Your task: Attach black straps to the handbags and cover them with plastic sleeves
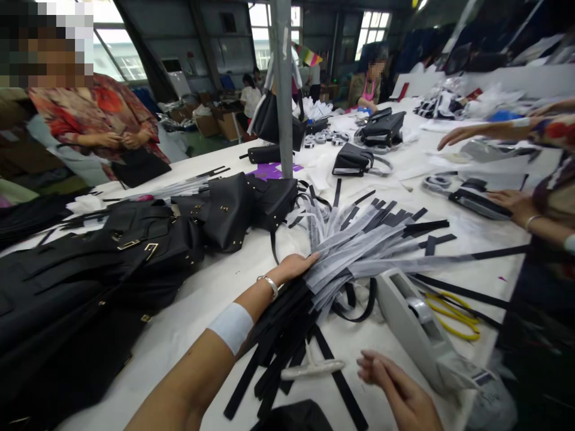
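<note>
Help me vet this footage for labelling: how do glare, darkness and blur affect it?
Head view: windows glare brightly; black handbags at left show little surface detail; the right hand looks slightly soft, while strips by the left hand are distinguishable.

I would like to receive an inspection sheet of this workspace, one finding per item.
Surface: white table, largely covered.
Job's things: black strips and pale translucent strips, fanned in a loose pile.
Clutter: black bags at left; tape dispenser at right.
Hands: left hand touches the pile; right hand, fingers bent, holds nothing visible.
Cables: none certain; yellow loops unidentified.
Surroundings: metal post; co-worker in floral top at left, others beyond.
</note>
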`<control>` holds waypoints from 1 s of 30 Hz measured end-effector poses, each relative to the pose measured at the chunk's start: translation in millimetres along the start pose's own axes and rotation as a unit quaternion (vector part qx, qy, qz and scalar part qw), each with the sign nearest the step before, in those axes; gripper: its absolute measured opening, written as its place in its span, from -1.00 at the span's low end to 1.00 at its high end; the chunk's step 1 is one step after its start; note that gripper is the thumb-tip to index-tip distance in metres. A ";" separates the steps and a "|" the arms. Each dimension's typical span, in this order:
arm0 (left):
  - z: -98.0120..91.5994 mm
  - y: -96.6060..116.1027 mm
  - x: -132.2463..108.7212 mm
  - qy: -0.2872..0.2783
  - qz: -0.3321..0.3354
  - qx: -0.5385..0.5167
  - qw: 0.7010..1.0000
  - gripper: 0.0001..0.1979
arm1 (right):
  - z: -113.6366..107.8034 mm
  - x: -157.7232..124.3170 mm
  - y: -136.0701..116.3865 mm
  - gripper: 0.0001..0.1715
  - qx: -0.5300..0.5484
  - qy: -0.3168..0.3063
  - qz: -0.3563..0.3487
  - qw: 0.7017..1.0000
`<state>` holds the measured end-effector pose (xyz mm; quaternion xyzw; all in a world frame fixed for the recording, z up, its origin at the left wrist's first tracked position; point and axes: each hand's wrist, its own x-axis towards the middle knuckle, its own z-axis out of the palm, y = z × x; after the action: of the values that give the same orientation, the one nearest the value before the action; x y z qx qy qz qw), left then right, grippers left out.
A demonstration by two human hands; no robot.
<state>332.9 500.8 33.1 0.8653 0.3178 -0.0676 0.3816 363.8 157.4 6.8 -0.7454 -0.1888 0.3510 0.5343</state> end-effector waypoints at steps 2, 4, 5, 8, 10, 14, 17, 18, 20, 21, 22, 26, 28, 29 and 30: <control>-3.8 4.6 -2.8 -0.013 -0.002 -0.009 1.000 -0.11 | 12.7 24.9 -34.4 -0.36 0.126 0.043 0.033 0.991; -4.2 10.5 -6.1 -0.024 -0.005 -0.016 1.000 -0.12 | 26.0 53.2 -63.5 -0.34 0.269 0.064 0.081 0.957; -3.2 13.8 -8.4 -0.028 -0.007 -0.018 0.999 -0.14 | 31.5 67.3 -74.4 -0.35 0.300 0.068 0.095 0.947; 4.2 26.3 -19.8 -0.018 -0.017 -0.011 1.000 -0.29 | 41.1 103.6 -93.2 -0.48 0.337 0.057 0.146 0.928; 12.8 37.8 -32.7 0.004 -0.024 0.002 1.000 -0.39 | 42.8 119.7 -98.7 -0.56 0.350 0.037 0.186 0.917; 38.0 69.6 -67.6 0.048 -0.024 0.027 0.998 -0.52 | 40.7 132.2 -106.3 -0.64 0.375 -0.018 0.235 0.897; 56.6 92.5 -91.1 0.068 -0.021 0.039 0.997 -0.40 | 37.2 132.1 -108.3 -0.65 0.389 -0.049 0.262 0.882; 61.0 97.5 -96.8 0.073 -0.019 0.038 0.996 -0.34 | 36.3 131.5 -108.0 -0.64 0.394 -0.054 0.269 0.877; 67.0 102.7 -104.7 0.080 -0.017 0.022 0.996 -0.26 | 35.8 130.5 -106.5 -0.60 0.405 -0.059 0.274 0.870; 68.8 103.3 -107.4 0.081 -0.017 0.005 0.997 -0.24 | 36.2 130.0 -105.7 -0.59 0.412 -0.058 0.273 0.867; 70.2 103.3 -109.6 0.082 -0.017 -0.014 0.996 -0.21 | 36.9 129.5 -105.3 -0.58 0.418 -0.054 0.271 0.865; 74.3 104.4 -118.7 0.084 -0.006 -0.079 0.993 -0.18 | 39.5 125.3 -107.9 -0.58 0.442 -0.036 0.256 0.859; 72.9 105.7 -121.7 0.088 0.011 -0.114 0.990 -0.18 | 38.8 122.7 -111.0 -0.56 0.453 -0.041 0.253 0.854; 70.4 104.9 -121.5 0.093 0.021 -0.141 0.985 -0.20 | 38.2 121.6 -112.5 -0.55 0.457 -0.046 0.255 0.851; 66.5 102.3 -119.5 0.103 0.020 -0.178 0.978 -0.26 | 37.6 121.0 -113.9 -0.56 0.460 -0.051 0.258 0.848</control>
<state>308.6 342.6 92.7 0.7921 0.3449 0.0868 0.4961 429.7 302.6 66.8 -0.4171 0.1659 0.5604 0.6960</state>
